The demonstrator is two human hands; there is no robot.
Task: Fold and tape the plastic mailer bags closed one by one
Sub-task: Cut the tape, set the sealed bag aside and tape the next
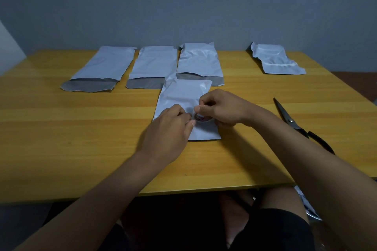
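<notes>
A white plastic mailer bag (pixel 181 93) lies flat at the table's middle, its near end folded over. A small roll of clear tape (pixel 202 118) sits on it between my hands. My right hand (pixel 222 108) grips the roll, thumb and forefinger pinched at its top. My left hand (pixel 171 126) rests on the bag at the roll's left side, fingertips touching the roll. Three unsealed mailer bags (pixel 102 67) (pixel 153 65) (pixel 199 61) lie in a row behind, grey flaps open toward me. One folded, taped bag (pixel 275 60) lies at the far right.
Black-handled scissors (pixel 297 124) lie on the wooden table (pixel 71 128) to the right of my right forearm, blades pointing away. A grey wall stands right behind the table. My knees are under the near edge.
</notes>
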